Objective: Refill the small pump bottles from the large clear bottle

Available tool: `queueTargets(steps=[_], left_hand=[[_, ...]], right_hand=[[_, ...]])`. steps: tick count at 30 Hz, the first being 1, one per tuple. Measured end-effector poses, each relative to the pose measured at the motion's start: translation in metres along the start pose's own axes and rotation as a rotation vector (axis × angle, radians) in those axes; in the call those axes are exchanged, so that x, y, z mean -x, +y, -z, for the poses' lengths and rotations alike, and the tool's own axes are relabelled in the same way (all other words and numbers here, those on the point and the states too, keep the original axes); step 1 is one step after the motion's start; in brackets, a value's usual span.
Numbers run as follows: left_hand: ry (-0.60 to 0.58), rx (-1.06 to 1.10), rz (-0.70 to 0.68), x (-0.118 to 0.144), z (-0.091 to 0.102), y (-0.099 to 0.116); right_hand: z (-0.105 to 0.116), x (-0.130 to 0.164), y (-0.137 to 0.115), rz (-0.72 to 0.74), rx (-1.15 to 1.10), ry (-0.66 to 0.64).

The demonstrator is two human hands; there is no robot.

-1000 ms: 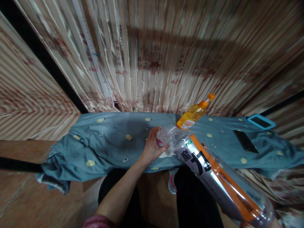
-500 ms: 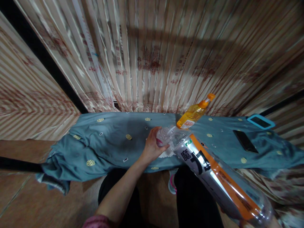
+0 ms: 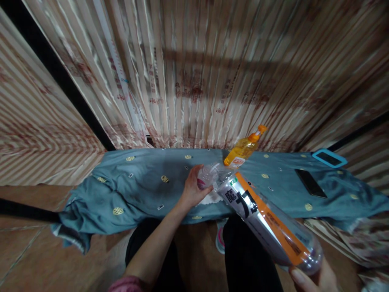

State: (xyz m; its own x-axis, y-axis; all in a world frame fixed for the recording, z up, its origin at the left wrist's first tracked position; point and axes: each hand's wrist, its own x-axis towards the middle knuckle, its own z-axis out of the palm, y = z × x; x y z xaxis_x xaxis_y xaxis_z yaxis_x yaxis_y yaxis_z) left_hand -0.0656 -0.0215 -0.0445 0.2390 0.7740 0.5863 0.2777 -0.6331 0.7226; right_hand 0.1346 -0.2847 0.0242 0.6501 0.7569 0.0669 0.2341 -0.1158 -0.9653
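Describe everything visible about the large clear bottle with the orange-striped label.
The large bottle looks like clear plastic, with a silver-grey label bearing an orange stripe and bold black characters. It is held tilted, its neck pointing away and down to a small clear bottle gripped by the left hand over the blue-green cloth. The right hand grips its base at the frame's bottom edge. The contents cannot be made out.

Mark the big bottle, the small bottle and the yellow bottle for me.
Big bottle (image 3: 267, 227), head view, on its orange label.
Small bottle (image 3: 204, 179), head view, on its clear body.
Yellow bottle (image 3: 241, 151), head view, on its yellow body.
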Motion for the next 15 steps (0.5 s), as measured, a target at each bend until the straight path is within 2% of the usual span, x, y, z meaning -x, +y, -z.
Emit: queueTargets(steps=[9,15], left_hand=[[-0.022,0.018,0.077,-0.005,0.008,0.009],[-0.058,0.025,0.107,-0.015,0.017,0.016]], right_hand=[[-0.003,-0.009,0.011,0.008,-0.096,-0.015],[0.009,-0.021,0.033,-0.015,-0.104,-0.141]])
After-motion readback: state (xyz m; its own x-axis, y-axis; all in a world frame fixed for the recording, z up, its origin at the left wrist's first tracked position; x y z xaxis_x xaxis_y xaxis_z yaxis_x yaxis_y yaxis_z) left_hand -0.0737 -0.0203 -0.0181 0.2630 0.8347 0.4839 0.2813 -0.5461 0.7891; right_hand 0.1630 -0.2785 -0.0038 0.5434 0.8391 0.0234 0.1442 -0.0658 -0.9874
